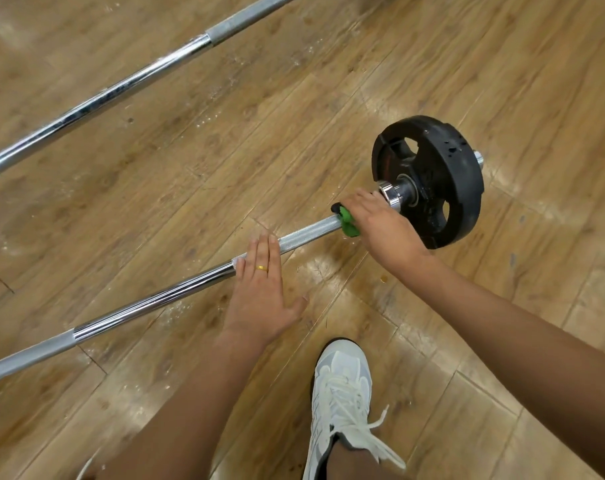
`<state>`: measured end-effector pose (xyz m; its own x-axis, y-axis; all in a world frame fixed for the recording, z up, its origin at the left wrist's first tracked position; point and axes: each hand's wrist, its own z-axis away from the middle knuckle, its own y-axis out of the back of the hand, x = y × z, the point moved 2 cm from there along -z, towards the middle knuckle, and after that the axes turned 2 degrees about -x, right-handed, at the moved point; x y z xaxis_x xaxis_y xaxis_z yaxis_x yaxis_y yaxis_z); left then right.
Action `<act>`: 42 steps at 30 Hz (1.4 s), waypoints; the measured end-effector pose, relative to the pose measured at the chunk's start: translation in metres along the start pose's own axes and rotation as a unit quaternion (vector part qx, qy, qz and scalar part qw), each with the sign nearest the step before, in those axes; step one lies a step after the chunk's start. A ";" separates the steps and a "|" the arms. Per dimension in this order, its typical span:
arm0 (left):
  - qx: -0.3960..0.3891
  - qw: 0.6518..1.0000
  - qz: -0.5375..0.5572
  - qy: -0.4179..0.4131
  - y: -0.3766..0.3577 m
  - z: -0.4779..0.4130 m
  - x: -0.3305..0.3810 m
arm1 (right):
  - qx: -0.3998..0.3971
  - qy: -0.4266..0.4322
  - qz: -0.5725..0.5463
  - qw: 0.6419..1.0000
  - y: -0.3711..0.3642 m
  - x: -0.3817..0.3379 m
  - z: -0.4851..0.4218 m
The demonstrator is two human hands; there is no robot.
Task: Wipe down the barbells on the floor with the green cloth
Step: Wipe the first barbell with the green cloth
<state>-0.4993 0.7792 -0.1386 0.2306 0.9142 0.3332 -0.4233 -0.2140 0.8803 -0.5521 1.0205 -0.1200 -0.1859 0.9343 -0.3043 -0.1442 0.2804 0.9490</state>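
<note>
- The floor [176, 174] is glossy wood-look plank, tan, scuffed and flecked with pale specks, with light glaring off it near the right side.
- Two barbells lie on it, well apart and roughly parallel, both running from lower left to upper right.
- The far barbell [121, 85] is a bare chrome bar across the upper left.
- The near barbell [148, 304] carries a black weight plate [448, 157] at its right end, standing on edge, with a chrome collar [388, 195] just inside it.
- The green cloth [348, 226] is wrapped round the near bar's knurled stretch, close to the collar.
- The right grip [380, 221] is closed over that cloth and the bar; only a fold of green shows at its left edge.
- The left grip [259, 289] lies flat on the same bar further left, fingers straight and together, thumb spread on the floor, a gold ring [261, 268] on one finger.
- A white laced shoe [342, 393] stands on the floor below the hands.
</note>
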 end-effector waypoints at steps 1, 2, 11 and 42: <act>-0.002 1.000 -0.001 0.000 -0.002 0.004 0.002 | 0.008 -0.004 0.000 1.000 0.000 -0.004 0.006; -0.005 1.000 -0.002 0.001 -0.004 0.008 0.005 | 0.013 0.003 0.009 1.000 -0.002 -0.008 0.013; 0.029 0.998 -0.049 0.012 -0.023 0.046 0.032 | 0.037 0.006 0.072 0.997 -0.012 -0.013 0.055; -0.011 0.997 -0.062 -0.035 -0.059 0.097 0.054 | 0.028 -0.068 0.029 0.997 -0.020 -0.011 0.131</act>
<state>-0.3773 0.8077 -0.1401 0.3418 0.9071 0.2458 -0.4064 -0.0931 0.9089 -0.4201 1.0332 -0.1244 -0.0577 0.9697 -0.2375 -0.0817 0.2325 0.9692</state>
